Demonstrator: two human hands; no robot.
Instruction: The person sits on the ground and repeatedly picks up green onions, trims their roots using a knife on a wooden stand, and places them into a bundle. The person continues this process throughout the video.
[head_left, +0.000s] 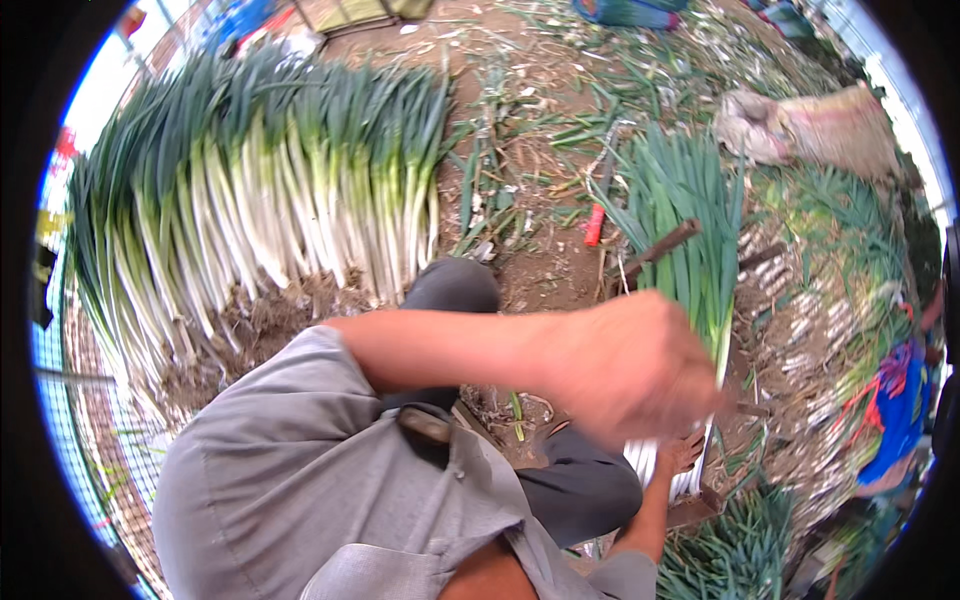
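A bundle of leeks or large green onions (686, 195) lies before me in a low rusty metal frame (694, 508), green leaves pointing up the picture and white stems at the lower end. Blurred, my left hand (649, 367) is raised over the middle of the bundle with its fingers curled; whether it holds anything is hidden. My right hand (681, 454) lies against the white stems, its fingers across them, partly behind the left hand. Beyond the bundle, on the soil, is a knife-like tool with a red handle (595, 225).
Many untrimmed leeks with roots (262, 187) stand in a dense row at the left. A woven sack (840, 131) lies at the upper right. More leeks (727, 547) are at the lower right, and cut leaves litter the soil.
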